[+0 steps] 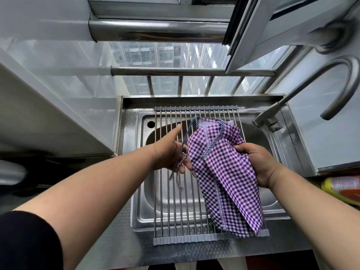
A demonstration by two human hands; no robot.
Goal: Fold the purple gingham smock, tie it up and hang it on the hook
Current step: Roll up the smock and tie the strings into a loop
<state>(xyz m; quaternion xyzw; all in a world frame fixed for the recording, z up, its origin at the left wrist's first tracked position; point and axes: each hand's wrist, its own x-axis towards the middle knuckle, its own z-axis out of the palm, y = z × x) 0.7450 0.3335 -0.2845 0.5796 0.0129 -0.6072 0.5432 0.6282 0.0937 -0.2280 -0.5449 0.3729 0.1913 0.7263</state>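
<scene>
Above the sink rack (pixel 181 191), the right hand (pixel 257 164) is clutching the folded purple gingham smock (pixel 220 166), while the left hand (pixel 171 152) is pinching its strap (pixel 180 170). Being light, limp cloth, it probably needs gripping at the bunched middle while tying.

Sink: the stainless steel sink (pixel 145 203) is set in the steel bench (pixel 120 248), below the barred window (pixel 175 82).
Rack: the roll-up rod drying rack (pixel 175 195) lies across the sink.
Smock: the purple gingham smock (pixel 220 170) is above the rack's right half, between the left hand (pixel 169 152) and right hand (pixel 259 164).
Tap: the curved steel tap (pixel 303 88) stands right of the sink.
Bottle: the yellow plastic bottle (pixel 341 188) lies at the far right.
</scene>
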